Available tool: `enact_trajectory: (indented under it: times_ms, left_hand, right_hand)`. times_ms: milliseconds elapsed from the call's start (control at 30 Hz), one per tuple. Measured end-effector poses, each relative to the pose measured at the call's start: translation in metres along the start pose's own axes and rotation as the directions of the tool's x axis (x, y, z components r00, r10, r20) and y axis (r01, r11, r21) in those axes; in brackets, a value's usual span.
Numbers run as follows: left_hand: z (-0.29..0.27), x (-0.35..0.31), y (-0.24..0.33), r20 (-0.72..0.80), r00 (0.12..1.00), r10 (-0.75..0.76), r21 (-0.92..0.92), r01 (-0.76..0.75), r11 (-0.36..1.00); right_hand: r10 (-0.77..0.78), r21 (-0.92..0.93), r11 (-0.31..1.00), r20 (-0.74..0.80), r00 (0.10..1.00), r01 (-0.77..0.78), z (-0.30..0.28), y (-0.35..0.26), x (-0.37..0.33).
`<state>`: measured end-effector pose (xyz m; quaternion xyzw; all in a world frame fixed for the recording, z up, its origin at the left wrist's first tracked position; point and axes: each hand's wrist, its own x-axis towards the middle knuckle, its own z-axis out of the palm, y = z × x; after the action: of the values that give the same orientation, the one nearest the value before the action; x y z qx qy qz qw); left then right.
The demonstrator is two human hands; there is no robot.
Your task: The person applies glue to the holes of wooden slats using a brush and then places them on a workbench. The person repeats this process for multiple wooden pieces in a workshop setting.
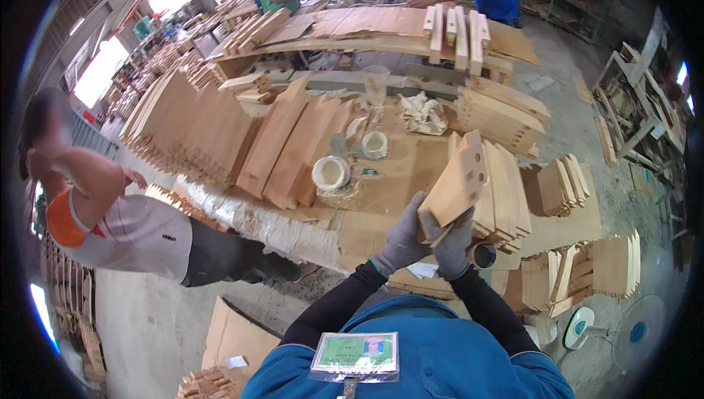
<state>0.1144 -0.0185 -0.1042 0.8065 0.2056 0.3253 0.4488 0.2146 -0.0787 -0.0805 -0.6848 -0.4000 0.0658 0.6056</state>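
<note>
My left hand and my right hand, both in grey gloves, are closed around the lower end of a pale wooden board. It is tilted up and away from me, and round holes show along its right edge near the top. The fingers behind the board are partly hidden. Just right of it, a stack of similar boards stands on the cardboard-covered table. A dark-mouthed cup is beside my right hand.
Two white tubs and a crumpled white cloth lie ahead. Tall board stacks fill the table's left. A person stands at left; others work at a far bench. A fan stands at lower right.
</note>
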Motion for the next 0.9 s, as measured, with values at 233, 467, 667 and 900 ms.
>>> enact_trajectory:
  times_ms: [233,467,667,900]
  left_hand:
    - [0.011,0.021,-0.022,-0.042,0.992,-0.122,-0.333,0.102,0.938]
    - [-0.092,-0.014,0.038,0.194,0.914,-0.358,-0.618,0.397,0.679]
    - [-0.161,-0.099,0.050,0.321,0.777,-0.542,-0.425,0.630,0.650]
    - [-0.186,-0.208,0.031,0.309,0.611,-0.729,-0.375,0.782,0.497]
  right_hand:
    - [0.032,0.086,0.995,0.262,0.964,-0.056,-0.030,-0.007,0.007]
    - [0.050,0.591,0.783,0.247,0.968,-0.192,-0.046,-0.036,0.033]
    - [0.262,0.484,0.778,0.330,0.907,-0.401,-0.030,-0.045,0.063]
    - [0.203,0.518,0.719,0.481,0.853,-0.463,0.086,-0.047,0.061]
